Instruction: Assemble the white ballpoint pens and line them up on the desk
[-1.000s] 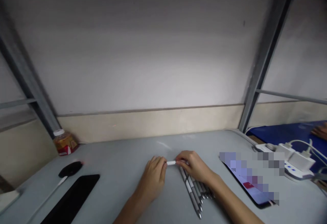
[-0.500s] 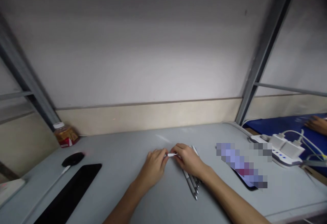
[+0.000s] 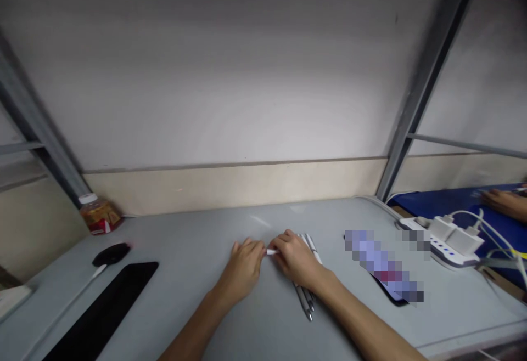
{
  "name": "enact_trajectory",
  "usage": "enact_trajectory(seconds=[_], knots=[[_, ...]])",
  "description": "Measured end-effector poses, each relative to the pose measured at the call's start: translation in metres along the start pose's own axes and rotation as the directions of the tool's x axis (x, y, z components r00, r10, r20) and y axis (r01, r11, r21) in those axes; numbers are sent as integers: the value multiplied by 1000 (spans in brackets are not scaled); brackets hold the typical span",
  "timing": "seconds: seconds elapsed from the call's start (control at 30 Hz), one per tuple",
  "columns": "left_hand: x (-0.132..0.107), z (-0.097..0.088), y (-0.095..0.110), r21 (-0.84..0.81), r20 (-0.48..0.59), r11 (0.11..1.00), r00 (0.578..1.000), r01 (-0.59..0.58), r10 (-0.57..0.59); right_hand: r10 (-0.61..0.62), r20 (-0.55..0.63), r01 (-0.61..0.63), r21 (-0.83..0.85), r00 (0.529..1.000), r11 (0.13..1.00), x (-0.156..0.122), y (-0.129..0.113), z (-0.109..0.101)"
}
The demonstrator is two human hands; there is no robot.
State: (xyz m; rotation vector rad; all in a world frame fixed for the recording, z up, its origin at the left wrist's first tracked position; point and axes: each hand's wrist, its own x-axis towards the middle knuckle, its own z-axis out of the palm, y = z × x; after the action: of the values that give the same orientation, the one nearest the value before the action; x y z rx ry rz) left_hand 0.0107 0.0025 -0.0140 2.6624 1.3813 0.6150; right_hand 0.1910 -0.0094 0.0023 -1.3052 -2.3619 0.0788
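Note:
Between my two hands is a white pen [image 3: 271,252], held level just above the grey table; only its short middle stretch shows. My left hand [image 3: 244,268] is closed, its fingertips pinching the pen's left end. The fingers of my right hand [image 3: 294,257] are closed around the other end. Several white and grey pens [image 3: 303,298] lie side by side on the table, partly hidden under my right hand and wrist.
Right of the pens lies a phone [image 3: 381,268] with a blurred screen, then a white power strip [image 3: 442,243] with plugs and cables. On the left are a bottle [image 3: 99,215], a black round device [image 3: 111,254] and a black mat [image 3: 102,311]. Another person's hand [image 3: 504,202] rests over a blue surface.
My hands have come slightly closer together, and less of the pen shows between them. The whole view has shifted a little. The other person's hand at the right has moved.

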Motion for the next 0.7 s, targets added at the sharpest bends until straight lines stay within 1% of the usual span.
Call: enact_trajectory(seconds=[0.13, 0.27, 0.37, 0.5, 0.6, 0.7], knots=[[-1, -1, 7, -19, -7, 999, 999, 43, -43, 78, -18, -78, -29, 997, 997, 0, 3, 3], [0, -5, 8, -88, -16, 996, 1000, 21, -22, 93, -84, -95, -20, 992, 995, 1, 9, 2], [0, -6, 4, -144, -26, 990, 1000, 3, -6, 112, -117, -110, 18, 987, 994, 2, 14, -1], [1, -5, -4, -198, -61, 980, 998, 10, -23, 133, -155, -117, 108, 979, 987, 2, 19, -5], [2, -5, -5, -262, -78, 965, 997, 3, -24, 132, -160, -106, 160, 978, 981, 2, 20, -4], [2, -6, -4, -311, -77, 950, 997, -9, -16, 121, -154, -94, 172, 981, 981, 1, 21, -2]])
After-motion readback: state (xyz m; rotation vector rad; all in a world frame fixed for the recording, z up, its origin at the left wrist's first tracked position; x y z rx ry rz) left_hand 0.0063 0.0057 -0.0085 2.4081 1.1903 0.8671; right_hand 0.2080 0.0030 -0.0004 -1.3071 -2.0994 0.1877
